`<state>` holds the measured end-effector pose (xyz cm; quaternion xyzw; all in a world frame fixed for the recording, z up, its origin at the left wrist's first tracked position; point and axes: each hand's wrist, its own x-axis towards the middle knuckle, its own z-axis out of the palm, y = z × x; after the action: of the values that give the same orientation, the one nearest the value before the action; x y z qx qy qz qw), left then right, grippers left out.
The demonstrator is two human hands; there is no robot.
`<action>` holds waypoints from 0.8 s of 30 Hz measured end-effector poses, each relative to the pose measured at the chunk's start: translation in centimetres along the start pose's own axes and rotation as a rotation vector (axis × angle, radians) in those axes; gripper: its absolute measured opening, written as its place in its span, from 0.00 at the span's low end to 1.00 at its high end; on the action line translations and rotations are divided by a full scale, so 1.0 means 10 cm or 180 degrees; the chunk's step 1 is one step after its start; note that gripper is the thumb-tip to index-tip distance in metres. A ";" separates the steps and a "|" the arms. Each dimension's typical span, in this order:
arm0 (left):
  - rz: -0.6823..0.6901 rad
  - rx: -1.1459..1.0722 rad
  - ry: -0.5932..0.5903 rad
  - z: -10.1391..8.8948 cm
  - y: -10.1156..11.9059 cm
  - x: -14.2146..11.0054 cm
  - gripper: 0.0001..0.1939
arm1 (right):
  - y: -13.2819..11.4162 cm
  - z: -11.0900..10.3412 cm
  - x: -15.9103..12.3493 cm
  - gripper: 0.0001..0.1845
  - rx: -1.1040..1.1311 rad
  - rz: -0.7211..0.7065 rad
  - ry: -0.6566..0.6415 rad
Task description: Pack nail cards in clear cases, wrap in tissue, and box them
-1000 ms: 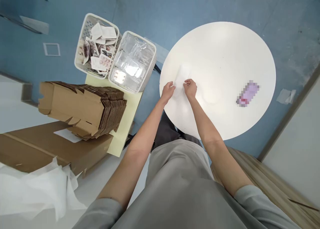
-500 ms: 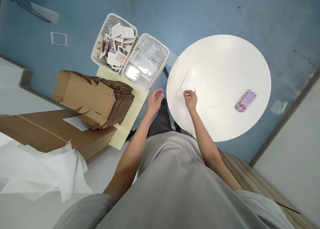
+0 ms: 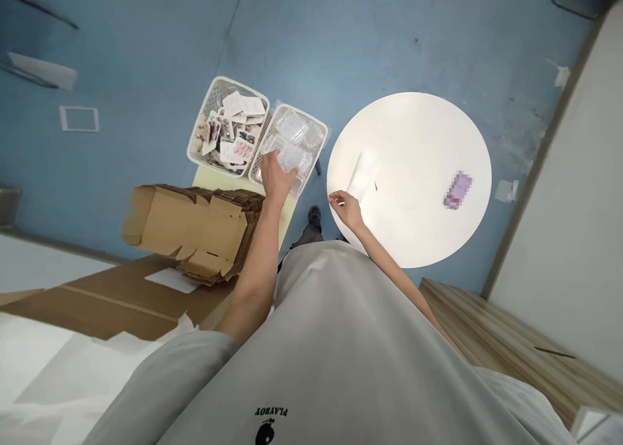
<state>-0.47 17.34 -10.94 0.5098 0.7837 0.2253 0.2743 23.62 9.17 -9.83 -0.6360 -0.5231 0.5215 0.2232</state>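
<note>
My left hand (image 3: pixel 278 179) reaches over the near side of a white basket (image 3: pixel 318 122), thumb and fingers apart around the clear plastic boxes (image 3: pixel 294 156) inside; no box is visibly lifted. Above the left edge of the round white table (image 3: pixel 418 237) hovers my right hand (image 3: pixel 346 210), fingers loosely bent and apart, with nothing visible in it. Just beyond it on the table lies a flat, whitish sheet or packet (image 3: pixel 363 174); its kind is unclear. A tiny dark object (image 3: pixel 376 186) rests beside that.
A second white basket (image 3: pixel 192 148) holds packaged cards (image 3: pixel 238 150). Flattened brown cardboard boxes (image 3: pixel 189 221) are stacked on the yellowish surface (image 3: pixel 287 215). A large carton (image 3: pixel 126 296) stands at left. A blurred purple item (image 3: pixel 459 189) lies on the table's right.
My left hand has gone from the whitish sheet to the basket of clear boxes. My right hand has let go of the sheet and moved to the table's left edge. The camera view has shifted.
</note>
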 end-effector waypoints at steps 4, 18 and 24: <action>0.0005 0.0278 -0.0269 0.00 0.08 0.07 0.43 | -0.15 0.04 0.00 0.08 0.0003 0.0034 0.0152; 0.1098 -0.1515 -0.2232 -0.07 0.77 -0.22 0.58 | -0.61 -0.55 -0.17 0.32 0.0222 -0.0824 0.1090; 0.1148 -0.2097 -0.3147 0.05 1.11 -0.41 0.64 | -0.68 -1.06 -0.63 0.26 0.0584 -0.0533 0.0684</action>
<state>8.67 17.81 -3.50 0.5668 0.3548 0.2354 0.7053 30.76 8.70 2.26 -0.6192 -0.4976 0.4757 0.3777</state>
